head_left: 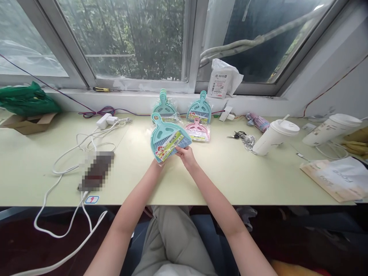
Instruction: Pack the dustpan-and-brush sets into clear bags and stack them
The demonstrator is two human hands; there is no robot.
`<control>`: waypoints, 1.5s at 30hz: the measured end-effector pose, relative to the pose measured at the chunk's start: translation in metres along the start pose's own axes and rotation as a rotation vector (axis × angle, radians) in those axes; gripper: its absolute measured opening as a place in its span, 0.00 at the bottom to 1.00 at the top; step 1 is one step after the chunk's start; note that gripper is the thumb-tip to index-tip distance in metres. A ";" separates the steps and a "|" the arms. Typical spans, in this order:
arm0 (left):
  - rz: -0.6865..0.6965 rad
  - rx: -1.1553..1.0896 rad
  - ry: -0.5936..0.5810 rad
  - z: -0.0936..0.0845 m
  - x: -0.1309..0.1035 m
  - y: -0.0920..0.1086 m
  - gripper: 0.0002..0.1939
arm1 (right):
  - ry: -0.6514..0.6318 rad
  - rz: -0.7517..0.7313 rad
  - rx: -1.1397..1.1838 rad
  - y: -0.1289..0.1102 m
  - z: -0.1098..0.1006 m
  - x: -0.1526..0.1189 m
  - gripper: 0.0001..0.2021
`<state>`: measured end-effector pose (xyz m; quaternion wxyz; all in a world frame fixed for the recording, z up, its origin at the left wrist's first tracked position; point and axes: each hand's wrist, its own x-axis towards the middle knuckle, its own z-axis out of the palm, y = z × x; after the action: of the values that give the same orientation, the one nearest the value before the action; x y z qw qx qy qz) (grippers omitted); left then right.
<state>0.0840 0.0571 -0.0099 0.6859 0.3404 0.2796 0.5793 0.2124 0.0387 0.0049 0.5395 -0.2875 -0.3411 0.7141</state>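
At frame centre, my left hand (158,163) and right hand (185,154) have fingers clamped on a packaged teal dustpan set (168,140). I cannot read its yellow-green label (169,145).

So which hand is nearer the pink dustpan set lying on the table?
Right. The right hand pinches the held teal dustpan set just below the pink dustpan set. The left hand grips the teal pack's lower left corner, farther away.

Pale worktop (230,180) under window. Lying on it: dustpan packs (198,130), white cables (86,145), keys (237,135), two lidded cups (274,137), paper bag (336,178), cardboard box (27,123).
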 end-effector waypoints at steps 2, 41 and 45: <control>0.051 -0.034 0.027 0.004 -0.006 0.003 0.20 | 0.052 -0.032 0.036 0.000 -0.002 0.003 0.15; 0.173 0.068 0.464 -0.013 -0.007 0.022 0.10 | 0.049 -0.343 -1.961 -0.001 -0.014 -0.002 0.20; 0.164 0.030 0.523 -0.018 -0.010 0.025 0.11 | 0.034 -0.424 -2.055 -0.002 -0.016 -0.004 0.20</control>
<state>0.0528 0.0527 -0.0011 0.5359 0.2108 0.4274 0.6969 0.2273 0.0383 -0.0026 0.1545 -0.5517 -0.8190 -0.0323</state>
